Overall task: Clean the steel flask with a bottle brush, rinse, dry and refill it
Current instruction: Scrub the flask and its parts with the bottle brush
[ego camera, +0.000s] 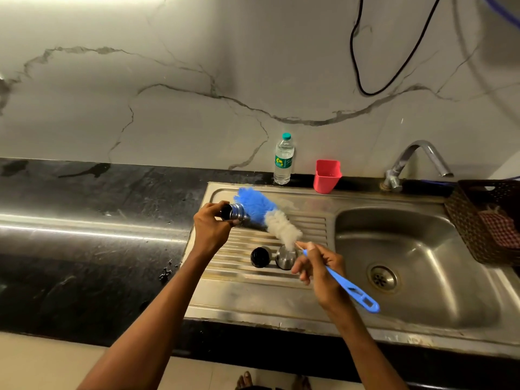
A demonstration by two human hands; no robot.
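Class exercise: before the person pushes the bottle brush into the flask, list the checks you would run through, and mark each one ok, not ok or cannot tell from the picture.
1. Flask held firmly by the left hand: ok.
2. Flask mouth open, cap and steel lid cup set aside on the drainboard: ok.
3. Bottle brush gripped at its handle by the right hand: ok.
4. Brush tip aligned with the flask mouth: not ok, the bristles lie beside the flask.
5. Soap or water inside flask: cannot tell.
6. Tap running: not ok, no water visible.
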